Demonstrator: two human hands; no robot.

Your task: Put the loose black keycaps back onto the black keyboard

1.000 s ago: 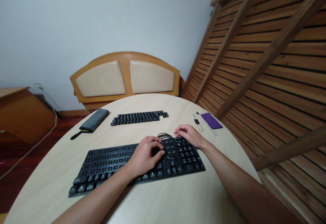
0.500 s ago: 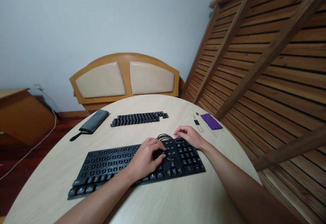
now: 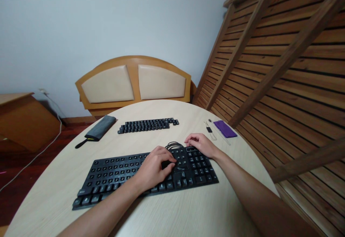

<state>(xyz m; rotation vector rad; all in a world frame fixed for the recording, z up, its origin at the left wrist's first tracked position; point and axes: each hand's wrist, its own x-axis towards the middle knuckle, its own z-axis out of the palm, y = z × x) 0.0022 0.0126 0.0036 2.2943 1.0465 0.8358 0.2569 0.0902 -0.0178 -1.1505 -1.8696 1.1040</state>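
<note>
A black keyboard lies across the near side of the table, many of its upper-left key positions bare of caps. My left hand is over its middle, with thumb and fingertips pinched at a keycap beside the arrow and navigation keys; the fingers mostly hide it. At the upper right corner of the keyboard rests my right hand, fingers loosely bent and apart, holding nothing. Behind the keyboard, removed keycaps stand in neat rows. A coiled black cable shows between my hands.
A grey pouch lies at the table's left. On the right are a wire keycap puller, a thin brush and a purple cloth. A wooden slatted panel leans along the right side; a headboard stands behind the round table.
My left fingertips have come closer together and slightly lower at the keycap. My right hand stays at the keyboard's corner. The view has shifted very slightly.
</note>
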